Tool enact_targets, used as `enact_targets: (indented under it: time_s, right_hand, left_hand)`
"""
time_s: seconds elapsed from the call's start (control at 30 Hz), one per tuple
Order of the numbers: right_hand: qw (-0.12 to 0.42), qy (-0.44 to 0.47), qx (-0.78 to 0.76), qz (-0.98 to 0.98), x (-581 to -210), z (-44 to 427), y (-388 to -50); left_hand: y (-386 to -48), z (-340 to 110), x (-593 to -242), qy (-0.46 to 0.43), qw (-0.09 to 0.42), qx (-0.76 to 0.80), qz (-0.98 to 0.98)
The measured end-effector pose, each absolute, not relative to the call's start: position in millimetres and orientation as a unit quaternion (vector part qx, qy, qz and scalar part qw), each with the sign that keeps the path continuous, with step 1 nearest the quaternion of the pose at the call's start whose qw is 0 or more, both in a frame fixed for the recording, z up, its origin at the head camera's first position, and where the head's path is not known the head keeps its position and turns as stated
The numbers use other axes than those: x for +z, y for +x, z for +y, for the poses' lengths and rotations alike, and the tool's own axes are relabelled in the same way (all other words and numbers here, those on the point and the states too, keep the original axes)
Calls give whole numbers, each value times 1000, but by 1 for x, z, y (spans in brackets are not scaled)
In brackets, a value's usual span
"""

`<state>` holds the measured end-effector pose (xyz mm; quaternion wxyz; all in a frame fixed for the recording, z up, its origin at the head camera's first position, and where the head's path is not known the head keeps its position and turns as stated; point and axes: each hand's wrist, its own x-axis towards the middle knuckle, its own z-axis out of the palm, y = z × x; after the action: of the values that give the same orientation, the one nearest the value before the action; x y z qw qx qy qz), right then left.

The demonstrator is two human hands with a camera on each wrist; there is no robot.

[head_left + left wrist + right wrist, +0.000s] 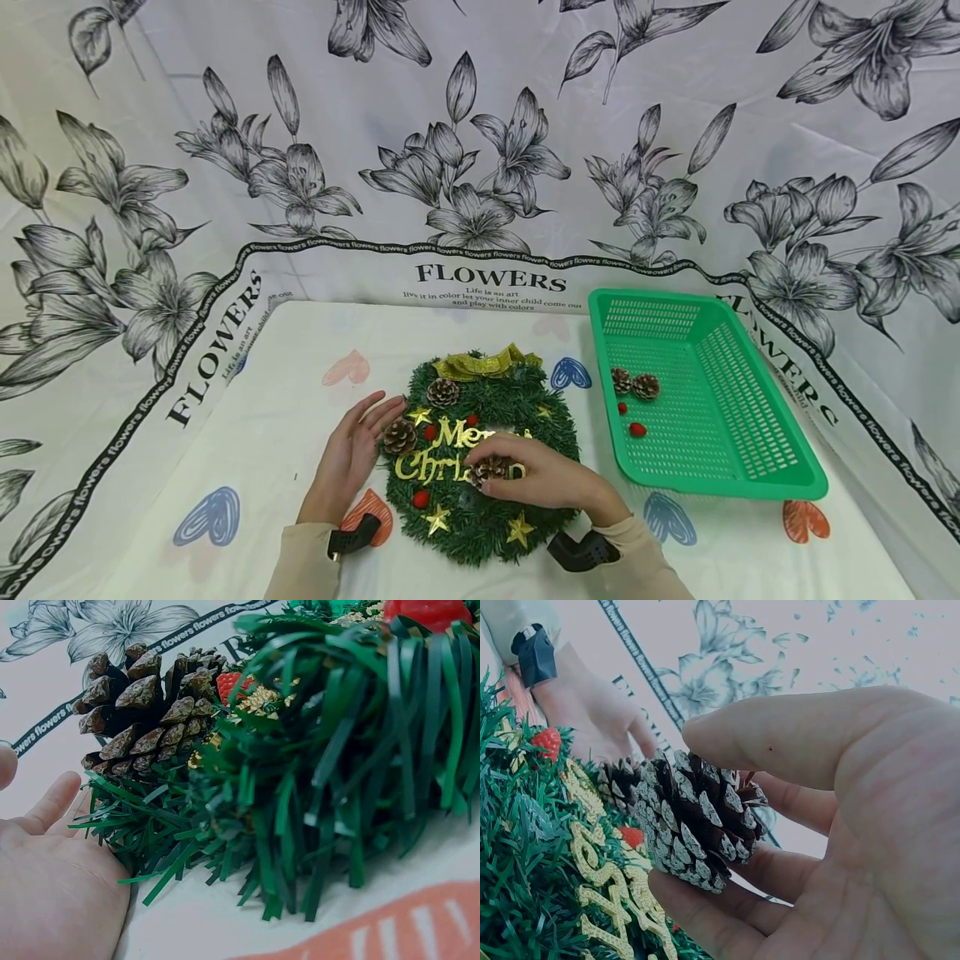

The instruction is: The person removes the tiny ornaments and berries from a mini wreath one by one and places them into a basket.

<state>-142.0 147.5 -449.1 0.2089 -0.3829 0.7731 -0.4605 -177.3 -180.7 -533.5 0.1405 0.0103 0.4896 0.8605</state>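
Note:
A green tinsel wreath (551,433) lies on the table with gold "Merry Christmas" lettering (420,467) across it. My right hand (536,475) holds a white-tipped pine cone (697,817) between thumb and fingers, above the lettering. At the wreath's left edge rests my left hand (356,450), its fingers extended beside another pine cone (154,712). A third pine cone (443,392) sits at the upper left of the wreath. Red berries (421,499), gold stars (520,527) and a gold ribbon bow (487,364) decorate it as well.
To the right stands a green plastic basket (765,485), with two pine cones (646,386) and two red berries (637,429) inside. A white cloth with printed hearts (208,517) covers the table. Behind hangs a flower-printed curtain (480,100).

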Motion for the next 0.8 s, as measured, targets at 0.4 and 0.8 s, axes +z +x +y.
enact_targets:
  time_s: [0.4, 0.8]
  right_hand:
    - [197, -341, -468, 791, -447, 154, -139]
    - [184, -296, -473, 810, -443, 157, -139]
  left_hand:
    - [-176, -179, -530, 3, 146, 856, 496]
    - [-177, -180, -532, 5, 141, 856, 497]
